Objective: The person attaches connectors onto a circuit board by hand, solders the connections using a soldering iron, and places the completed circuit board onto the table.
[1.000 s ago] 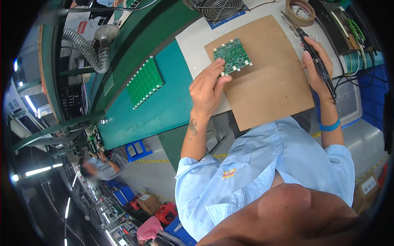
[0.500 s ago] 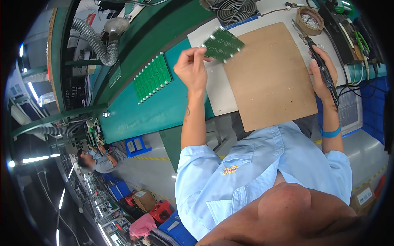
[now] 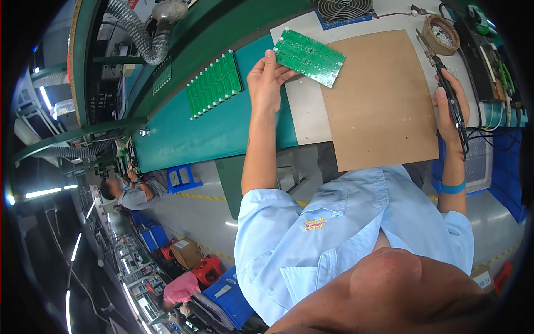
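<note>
A green circuit board (image 3: pixel 309 58) is pinched at its left edge by my left hand (image 3: pixel 268 82). It is raised near the far left corner of a brown sheet (image 3: pixel 384 106), its face turned up with white parts along the ends. My right hand (image 3: pixel 451 108), at the sheet's right side, is closed round the black handle of a soldering iron (image 3: pixel 457 116). The iron's slim tip points away from me, close to a round pot (image 3: pixel 442 35) filled with whitish bits. More green circuit boards (image 3: pixel 214 86) lie in a block on the green mat to the left.
A fan (image 3: pixel 344 9) stands at the far edge. Black equipment (image 3: pixel 473 61) with cables lines the right side. Flexible metal ducting (image 3: pixel 158 47) hangs at the upper left. Another person (image 3: pixel 130 192) sits farther left, beyond a blue stool (image 3: pixel 183 179).
My left hand has turned the circuit board over, so its brighter green face shows in place of the darker one. My right hand keeps hold of the soldering iron. The whole view has shifted slightly.
</note>
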Tool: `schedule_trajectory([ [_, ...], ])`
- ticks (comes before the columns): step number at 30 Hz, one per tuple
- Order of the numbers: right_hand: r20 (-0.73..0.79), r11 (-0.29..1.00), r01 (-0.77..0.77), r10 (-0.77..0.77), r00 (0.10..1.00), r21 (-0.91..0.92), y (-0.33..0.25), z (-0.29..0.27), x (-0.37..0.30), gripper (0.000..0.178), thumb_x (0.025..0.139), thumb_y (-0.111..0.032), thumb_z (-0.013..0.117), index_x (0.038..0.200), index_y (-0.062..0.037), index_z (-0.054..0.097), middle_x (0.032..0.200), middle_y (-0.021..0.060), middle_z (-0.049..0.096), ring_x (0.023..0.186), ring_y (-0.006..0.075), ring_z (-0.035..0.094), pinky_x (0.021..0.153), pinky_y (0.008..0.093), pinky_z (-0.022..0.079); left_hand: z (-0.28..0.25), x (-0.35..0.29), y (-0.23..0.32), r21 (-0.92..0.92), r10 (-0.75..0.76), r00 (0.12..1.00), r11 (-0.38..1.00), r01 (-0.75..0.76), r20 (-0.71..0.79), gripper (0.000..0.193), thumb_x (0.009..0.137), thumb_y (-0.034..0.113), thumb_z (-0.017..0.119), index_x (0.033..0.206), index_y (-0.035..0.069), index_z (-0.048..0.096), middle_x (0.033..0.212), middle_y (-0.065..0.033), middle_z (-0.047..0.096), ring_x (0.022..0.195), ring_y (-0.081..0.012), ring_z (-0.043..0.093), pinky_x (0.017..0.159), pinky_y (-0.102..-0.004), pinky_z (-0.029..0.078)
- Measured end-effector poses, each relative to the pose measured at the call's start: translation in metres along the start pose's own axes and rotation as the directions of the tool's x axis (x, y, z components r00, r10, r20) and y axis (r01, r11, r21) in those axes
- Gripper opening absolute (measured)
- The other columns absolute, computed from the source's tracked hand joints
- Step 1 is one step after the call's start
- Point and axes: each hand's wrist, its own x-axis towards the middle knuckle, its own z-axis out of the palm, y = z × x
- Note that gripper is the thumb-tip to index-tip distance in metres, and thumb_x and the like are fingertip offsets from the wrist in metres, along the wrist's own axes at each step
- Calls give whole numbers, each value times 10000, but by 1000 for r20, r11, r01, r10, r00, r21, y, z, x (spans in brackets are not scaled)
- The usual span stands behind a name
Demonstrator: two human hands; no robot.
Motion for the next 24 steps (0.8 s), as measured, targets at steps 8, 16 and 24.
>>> schedule_trajectory([
  [8,-12,999,50,-51,999,-10,1,1,0,369,1001,-165,652,1330,2,661,1214,162,724,1065,251,692,960,332,519,-10,-3,-9,-24,-56,998,998,57,29,178,1037,159,684,1125,13,632,977,-130,748,849,-195,745,684,-273,563],
  [16,5,999,52,-52,999,9,-1,3,-1,363,990,-130,651,1325,10,657,1223,164,716,1073,259,690,966,337,518,-19,0,-12,-77,-36,999,996,38,30,155,1016,125,702,1118,36,627,973,-108,748,852,-181,744,669,-274,544],
  [24,-3,996,81,-81,997,29,-5,2,1,365,966,-79,654,1317,22,653,1210,163,709,1056,260,682,954,335,516,-40,25,-2,-81,16,999,997,-20,-47,160,1004,103,693,1130,20,639,971,-111,740,837,-187,722,687,-276,541],
])
